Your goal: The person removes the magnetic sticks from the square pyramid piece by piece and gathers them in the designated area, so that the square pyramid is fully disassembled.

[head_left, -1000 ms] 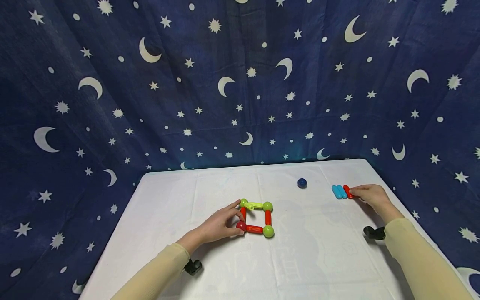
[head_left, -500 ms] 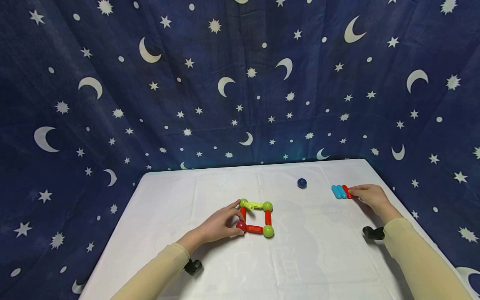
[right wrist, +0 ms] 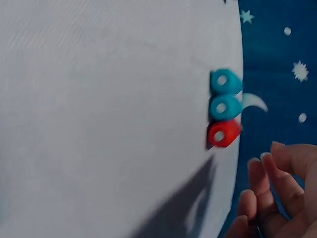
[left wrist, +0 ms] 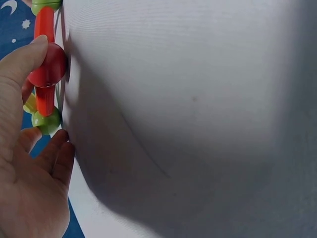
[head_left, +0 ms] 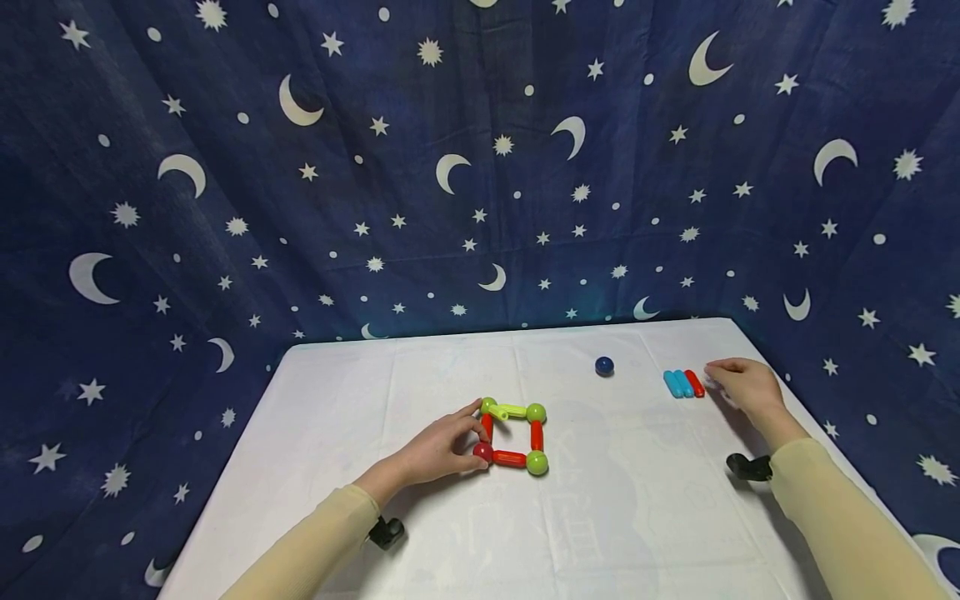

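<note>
In the head view, a square of red and yellow-green rods joined by balls lies on the table. My left hand point(head_left: 438, 447) is at its near left corner, thumb and a finger gripping the red ball point(left wrist: 52, 67). A red rod point(left wrist: 45, 100) and a green ball point(left wrist: 45, 122) extend beyond it. A short yellow-green rod point(head_left: 498, 412) juts from the far left green ball point(head_left: 488, 405). At the right, my right hand point(head_left: 748, 388) hovers beside a loose red rod point(right wrist: 224, 134), its fingers holding nothing. Two blue rods point(right wrist: 226, 82) lie side by side against that red rod.
A dark blue ball point(head_left: 603, 366) sits on the white-covered table point(head_left: 592, 517) left of the loose rods. A dark blue curtain point(head_left: 405, 150) with moons and stars rises behind the table and along both sides.
My right hand has let go of the loose red rod and lifted slightly away to the right. That rod now lies snug against the blue ones. My left hand has stayed in place.
</note>
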`<state>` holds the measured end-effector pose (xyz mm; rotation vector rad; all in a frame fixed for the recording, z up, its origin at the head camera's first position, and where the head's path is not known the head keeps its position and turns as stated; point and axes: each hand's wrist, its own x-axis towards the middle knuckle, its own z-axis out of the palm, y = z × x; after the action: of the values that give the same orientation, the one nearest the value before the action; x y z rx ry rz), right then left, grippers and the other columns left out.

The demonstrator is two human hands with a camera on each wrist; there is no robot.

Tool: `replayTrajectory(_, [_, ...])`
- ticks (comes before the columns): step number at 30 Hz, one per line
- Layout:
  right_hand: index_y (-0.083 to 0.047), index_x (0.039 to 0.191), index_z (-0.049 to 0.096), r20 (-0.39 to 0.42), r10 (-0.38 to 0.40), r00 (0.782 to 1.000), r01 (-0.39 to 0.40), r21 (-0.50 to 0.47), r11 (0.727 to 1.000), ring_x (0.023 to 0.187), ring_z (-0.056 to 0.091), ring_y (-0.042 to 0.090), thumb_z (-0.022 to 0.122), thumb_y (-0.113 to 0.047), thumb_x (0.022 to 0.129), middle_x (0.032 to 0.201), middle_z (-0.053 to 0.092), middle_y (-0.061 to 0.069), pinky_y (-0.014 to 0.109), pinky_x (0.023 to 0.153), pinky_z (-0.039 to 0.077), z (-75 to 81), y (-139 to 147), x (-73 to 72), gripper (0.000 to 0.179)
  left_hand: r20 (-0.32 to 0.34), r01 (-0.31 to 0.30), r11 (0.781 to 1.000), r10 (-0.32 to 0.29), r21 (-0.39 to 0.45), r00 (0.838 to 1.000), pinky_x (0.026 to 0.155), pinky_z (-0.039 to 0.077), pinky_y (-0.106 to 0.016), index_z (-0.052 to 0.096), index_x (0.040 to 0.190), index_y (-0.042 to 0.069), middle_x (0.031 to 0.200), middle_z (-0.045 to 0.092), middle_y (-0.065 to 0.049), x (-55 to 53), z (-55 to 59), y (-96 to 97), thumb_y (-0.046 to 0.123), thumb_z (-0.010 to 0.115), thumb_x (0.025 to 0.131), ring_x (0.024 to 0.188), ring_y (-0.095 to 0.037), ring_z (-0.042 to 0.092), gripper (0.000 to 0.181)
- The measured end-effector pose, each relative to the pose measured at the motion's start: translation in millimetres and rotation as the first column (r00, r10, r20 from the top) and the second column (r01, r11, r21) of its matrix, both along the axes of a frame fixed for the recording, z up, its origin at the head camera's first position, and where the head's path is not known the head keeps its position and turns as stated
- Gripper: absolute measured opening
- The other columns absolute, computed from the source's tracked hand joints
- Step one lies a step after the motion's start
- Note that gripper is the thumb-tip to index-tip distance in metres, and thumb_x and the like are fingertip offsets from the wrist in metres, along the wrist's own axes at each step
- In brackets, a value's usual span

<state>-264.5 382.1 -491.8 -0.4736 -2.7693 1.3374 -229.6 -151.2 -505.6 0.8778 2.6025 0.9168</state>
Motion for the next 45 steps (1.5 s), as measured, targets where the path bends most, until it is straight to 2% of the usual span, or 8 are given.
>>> replayTrajectory(6, [0.003, 0.133, 0.062, -0.134, 0.053, 0.990, -0.043, 0.075, 0.996, 0.112, 0.057, 0.041, 0.055, -0.041, 0.105, 0.128, 0.061, 0.028, 0.046, 0.083, 0.048, 18.2, -26.6, 0.6, 0.053, 0.001, 0.016, 1.000, -0.016, -0.003, 1.000, 0.116, 0.033, -0.050, 0.064, 0.107, 0.035, 0.168, 0.025, -0.001, -2.2, 1.0, -0.1, 0.038, 0.082, 0.088, 0.147, -0.028, 0.037, 0.027])
replayTrajectory(10, [-0.001, 0.130, 0.066, -0.225, 0.154, 0.962, -0.126, 0.135, 0.983, 0.105, 0.060, 0.035, 0.059, -0.040, 0.104, 0.118, 0.067, 0.022, 0.042, 0.081, 0.046, 24.9, -49.8, 0.0, 0.048, 0.017, 0.011, 1.000, -0.011, 0.001, 1.000, 0.117, 0.032, -0.050, 0.065, 0.107, 0.035, 0.167, 0.025, 0.000, -1.9, 1.8, -0.3, 0.037, 0.083, 0.087, 0.147, -0.027, 0.037, 0.026])
replayTrajectory(13, [-0.005, 0.129, 0.067, -0.252, 0.235, 0.939, -0.200, 0.156, 0.967, 0.105, 0.061, 0.033, 0.061, -0.039, 0.104, 0.116, 0.068, 0.018, 0.043, 0.084, 0.047, 28.3, -67.7, 0.5, 0.043, 0.031, 0.001, 1.000, -0.002, 0.014, 1.000, 0.117, 0.031, -0.051, 0.066, 0.107, 0.036, 0.167, 0.026, 0.000, -1.4, 0.9, -0.4, 0.036, 0.083, 0.087, 0.148, -0.028, 0.035, 0.026])
replayTrajectory(23, [-0.010, 0.128, 0.070, -0.225, 0.429, 0.875, -0.406, 0.142, 0.903, 0.101, 0.060, 0.026, 0.069, -0.033, 0.100, 0.111, 0.071, 0.006, 0.037, 0.075, 0.048, 29.5, -126.8, 3.7, 0.036, 0.054, -0.018, 0.999, 0.017, 0.026, 0.998, 0.118, 0.028, -0.053, 0.067, 0.109, 0.035, 0.164, 0.034, 0.001, 0.9, 0.8, -3.8, 0.034, 0.080, 0.090, 0.149, -0.028, 0.032, 0.024])
replayTrajectory(29, [-0.012, 0.127, 0.071, -0.202, 0.517, 0.832, -0.497, 0.142, 0.856, 0.105, 0.060, 0.022, 0.071, -0.028, 0.098, 0.111, 0.071, 0.000, 0.040, 0.084, 0.048, 20.9, -156.7, 4.0, 0.033, 0.059, -0.016, 1.000, 0.015, 0.007, 0.998, 0.117, 0.031, -0.049, 0.065, 0.113, 0.033, 0.157, 0.045, 0.000, 0.8, 2.9, -4.2, 0.030, 0.077, 0.092, 0.143, -0.025, 0.041, 0.024])
replayTrajectory(34, [-0.012, 0.129, 0.070, -0.169, 0.580, 0.797, -0.566, 0.129, 0.814, 0.109, 0.060, 0.023, 0.072, -0.023, 0.097, 0.116, 0.070, 0.000, 0.041, 0.087, 0.049, 16.7, -176.0, 4.6, 0.034, 0.059, -0.009, 1.000, 0.010, -0.012, 0.998, 0.117, 0.032, -0.047, 0.065, 0.114, 0.032, 0.157, 0.045, 0.003, -0.7, 3.3, -2.8, 0.027, 0.076, 0.092, 0.141, -0.023, 0.043, 0.025])
replayTrajectory(40, [-0.011, 0.131, 0.069, -0.163, 0.661, 0.733, -0.648, 0.132, 0.750, 0.114, 0.059, 0.026, 0.073, -0.019, 0.096, 0.121, 0.070, 0.001, 0.043, 0.090, 0.050, 15.8, -195.9, 5.7, 0.035, 0.055, 0.025, 0.999, -0.024, -0.027, 0.998, 0.117, 0.033, -0.046, 0.067, 0.117, 0.028, 0.155, 0.048, 0.005, -3.2, 5.6, -1.2, 0.019, 0.074, 0.092, 0.140, -0.021, 0.045, 0.027])
replayTrajectory(45, [-0.011, 0.131, 0.069, -0.158, 0.696, 0.700, -0.685, 0.125, 0.717, 0.116, 0.059, 0.025, 0.074, -0.017, 0.095, 0.123, 0.069, -0.001, 0.045, 0.094, 0.050, 15.3, -208.2, 6.3, 0.037, 0.026, 0.018, 0.999, -0.017, -0.046, 1.000, 0.116, 0.035, -0.048, 0.069, 0.123, 0.025, 0.153, 0.050, 0.002, -5.5, 7.0, -2.5, 0.018, 0.072, 0.094, 0.140, -0.024, 0.045, 0.030])
